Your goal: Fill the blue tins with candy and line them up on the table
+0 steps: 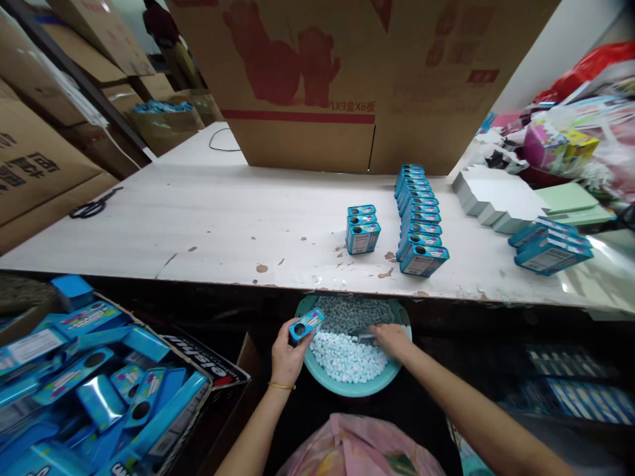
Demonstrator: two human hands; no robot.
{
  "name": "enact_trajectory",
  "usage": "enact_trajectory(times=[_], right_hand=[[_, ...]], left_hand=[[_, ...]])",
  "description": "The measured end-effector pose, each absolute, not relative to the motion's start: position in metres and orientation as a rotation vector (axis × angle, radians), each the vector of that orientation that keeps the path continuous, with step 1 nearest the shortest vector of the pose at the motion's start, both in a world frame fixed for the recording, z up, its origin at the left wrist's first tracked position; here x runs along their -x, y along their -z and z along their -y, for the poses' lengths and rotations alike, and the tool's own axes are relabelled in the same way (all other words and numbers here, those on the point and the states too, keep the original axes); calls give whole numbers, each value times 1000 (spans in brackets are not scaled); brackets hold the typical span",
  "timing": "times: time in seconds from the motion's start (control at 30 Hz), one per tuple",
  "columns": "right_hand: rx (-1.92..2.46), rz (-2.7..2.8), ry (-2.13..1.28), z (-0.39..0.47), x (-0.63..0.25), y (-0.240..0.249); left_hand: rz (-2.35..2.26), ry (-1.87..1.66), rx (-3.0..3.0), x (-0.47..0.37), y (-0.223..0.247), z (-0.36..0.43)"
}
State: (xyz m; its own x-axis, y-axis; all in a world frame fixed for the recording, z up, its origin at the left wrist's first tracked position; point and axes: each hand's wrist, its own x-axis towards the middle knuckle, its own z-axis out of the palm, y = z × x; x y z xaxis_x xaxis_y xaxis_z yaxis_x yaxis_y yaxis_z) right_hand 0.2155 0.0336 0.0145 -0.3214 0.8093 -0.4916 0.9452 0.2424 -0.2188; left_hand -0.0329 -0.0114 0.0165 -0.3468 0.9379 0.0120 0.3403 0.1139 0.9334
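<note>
A small blue tin [306, 325] is held upright in my left hand [288, 354], over the left rim of a turquoise basin [342, 387]. The basin holds many small pale blue and white pellets [350, 357]. My right hand [393, 340] is closed on a small clear scoop [366, 337] down among the pellets, on the basin's right side. On the white table [223, 225] beyond stand a short row of blue tins [363, 238] and a longer row of blue tins [424, 260].
A carton of blue tins [99, 396] sits at the lower left. A large cardboard box [307, 139] stands at the table's back. Scissors [94, 207] lie at left. White boxes [496, 198] and more blue tins [553, 254] are at right. A person [166, 33] stands far back.
</note>
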Motion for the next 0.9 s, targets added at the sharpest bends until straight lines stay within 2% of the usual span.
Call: enact_trajectory(times=[0.13,0.27,0.4,0.53,0.7,0.9], right_hand=[[-1676,-2278,942,-30,-180,30],[-1690,-2323,1236,-35,-177,42],[-1690,-2385,1435,-39,-199,29],[-1671,-2477,1559,-43,-220,-16],[-1553,-2571,1240,-47,-223,-89],[-1414,-2524,509,-38,-191,-143]], left_hand=[[-1813,-1229,-1188,39,-21,16],[-1858,-1231,-1141,43,-22,18],[-1906,-1221,-1134,47,-20,17],[-1821,-1220,-1164,38,-11,11],[-1745,-1135,-1367,13,-5,2],[-1609,-1115,-1663,-6,-5,1]])
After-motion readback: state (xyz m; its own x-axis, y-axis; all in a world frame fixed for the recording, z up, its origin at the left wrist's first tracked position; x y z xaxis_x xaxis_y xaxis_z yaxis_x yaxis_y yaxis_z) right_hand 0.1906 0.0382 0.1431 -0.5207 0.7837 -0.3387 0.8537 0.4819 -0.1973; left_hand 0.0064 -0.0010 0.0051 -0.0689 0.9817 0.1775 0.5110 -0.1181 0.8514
